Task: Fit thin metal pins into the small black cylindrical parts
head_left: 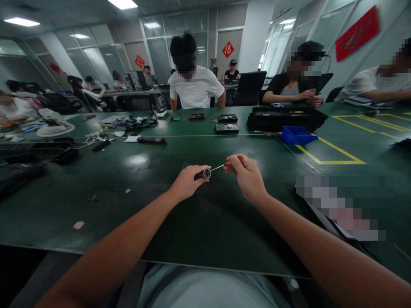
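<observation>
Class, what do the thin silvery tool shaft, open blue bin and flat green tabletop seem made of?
Thin silvery tool shaft: probably smooth metal, from its bright gleam.
Open blue bin: likely moulded plastic, evenly coloured.
Flat green tabletop: satin finish, perhaps laminate or rubber matting; light reflects hazily.

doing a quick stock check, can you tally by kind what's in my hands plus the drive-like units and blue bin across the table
Dark cylinder, in the left hand: 1
Thin metal-shafted tool, in the right hand: 1
Drive-like units: 3
Blue bin: 1
Total: 6
</observation>
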Available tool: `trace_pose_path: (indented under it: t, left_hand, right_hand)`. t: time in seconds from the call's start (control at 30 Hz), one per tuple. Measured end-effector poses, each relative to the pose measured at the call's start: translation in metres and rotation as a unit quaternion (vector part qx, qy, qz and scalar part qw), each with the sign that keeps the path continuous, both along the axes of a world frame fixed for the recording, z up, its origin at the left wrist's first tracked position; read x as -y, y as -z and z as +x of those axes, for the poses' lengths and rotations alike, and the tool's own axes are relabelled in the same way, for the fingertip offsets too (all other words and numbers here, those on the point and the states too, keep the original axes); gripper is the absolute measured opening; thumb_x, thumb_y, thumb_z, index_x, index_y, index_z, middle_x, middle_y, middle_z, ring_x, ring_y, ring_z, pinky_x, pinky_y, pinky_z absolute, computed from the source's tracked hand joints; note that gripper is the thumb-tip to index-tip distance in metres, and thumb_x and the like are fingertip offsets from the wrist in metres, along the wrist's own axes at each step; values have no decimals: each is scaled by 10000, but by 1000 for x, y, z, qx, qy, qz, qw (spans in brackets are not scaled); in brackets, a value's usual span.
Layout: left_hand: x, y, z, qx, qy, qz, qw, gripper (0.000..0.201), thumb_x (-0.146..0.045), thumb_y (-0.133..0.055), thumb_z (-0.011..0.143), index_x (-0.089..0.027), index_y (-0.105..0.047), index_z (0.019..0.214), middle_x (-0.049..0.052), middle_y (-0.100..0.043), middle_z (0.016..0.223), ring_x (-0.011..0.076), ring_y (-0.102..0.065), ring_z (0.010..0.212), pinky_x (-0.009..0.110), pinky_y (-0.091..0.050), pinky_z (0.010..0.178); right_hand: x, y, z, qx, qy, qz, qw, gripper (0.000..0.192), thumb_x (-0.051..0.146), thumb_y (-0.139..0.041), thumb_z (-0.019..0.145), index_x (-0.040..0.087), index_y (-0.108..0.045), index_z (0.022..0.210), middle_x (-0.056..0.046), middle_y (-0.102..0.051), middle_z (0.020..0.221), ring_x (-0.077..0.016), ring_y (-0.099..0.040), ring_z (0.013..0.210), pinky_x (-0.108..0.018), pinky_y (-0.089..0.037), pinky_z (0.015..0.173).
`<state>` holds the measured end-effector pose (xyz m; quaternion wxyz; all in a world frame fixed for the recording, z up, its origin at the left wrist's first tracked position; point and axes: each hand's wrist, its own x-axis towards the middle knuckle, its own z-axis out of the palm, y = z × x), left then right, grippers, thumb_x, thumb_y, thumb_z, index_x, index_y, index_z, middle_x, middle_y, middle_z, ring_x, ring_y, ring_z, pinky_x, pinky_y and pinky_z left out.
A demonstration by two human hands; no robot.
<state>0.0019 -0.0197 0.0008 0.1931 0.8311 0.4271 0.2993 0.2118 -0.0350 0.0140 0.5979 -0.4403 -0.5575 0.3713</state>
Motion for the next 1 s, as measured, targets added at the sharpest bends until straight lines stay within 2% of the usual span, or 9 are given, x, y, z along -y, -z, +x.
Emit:
trace_pose_path:
  t: [0.07, 0.17, 0.37, 0.73, 0.9, 1.0]
  left_hand:
    - [0, -2, -1, 0, 21, 8, 1000, 389, -234, -672, 878, -245, -633, 1265, 45, -676, 1240, 220, -596, 1130, 386, -432, 1003]
    - [0, -4, -3, -11, 22, 15, 1000, 388, -246, -663, 888, -257, -627, 1274, 36, -667, 1266, 218, -587, 1138, 383, -427, 1006]
    - [1, -7, -3, -24, 10, 9, 1000, 396, -257, -665, 885, -247, -626, 1279, 39, -669, 1257, 227, -588, 1134, 386, -426, 997]
    - [2, -4, 0, -20, -9, -2, 1000, 394, -276, -676, 879, -235, -633, 1268, 47, -680, 1236, 236, -602, 1122, 387, -430, 989]
    - [2, -3, 0, -22, -26, -5, 999, 391, -280, -692, 865, -238, -646, 1251, 50, -692, 1199, 243, -614, 1080, 398, -445, 965]
    - [2, -3, 0, -20, -26, -3, 999, 396, -282, -697, 862, -244, -646, 1253, 52, -693, 1190, 242, -617, 1073, 405, -450, 965]
  right_hand:
    - [-5, 3, 3, -48, -15, -34, 998, 277, 486, -562, 884, 213, -608, 875, -41, -641, 804, -181, -632, 723, -372, -552, 726]
    - [-12, 6, 9, -95, -57, -95, 989, 280, 498, -567, 871, 224, -581, 815, -15, -592, 696, -171, -606, 626, -397, -570, 742]
    - [-12, 8, 7, -63, 8, -41, 997, 256, 474, -582, 873, 219, -587, 857, -19, -627, 771, -162, -614, 675, -343, -540, 673]
    - [7, -8, 2, 109, 33, 33, 993, 259, 445, -545, 921, 200, -625, 890, -44, -701, 759, -186, -662, 694, -352, -509, 689]
    - [14, -16, 4, 233, 90, 20, 968, 350, 509, -621, 865, 207, -610, 688, -5, -649, 573, -147, -588, 534, -291, -424, 568]
    - [15, -16, 4, 258, 91, 37, 961, 337, 491, -635, 859, 210, -595, 676, 8, -628, 555, -138, -557, 507, -284, -398, 540]
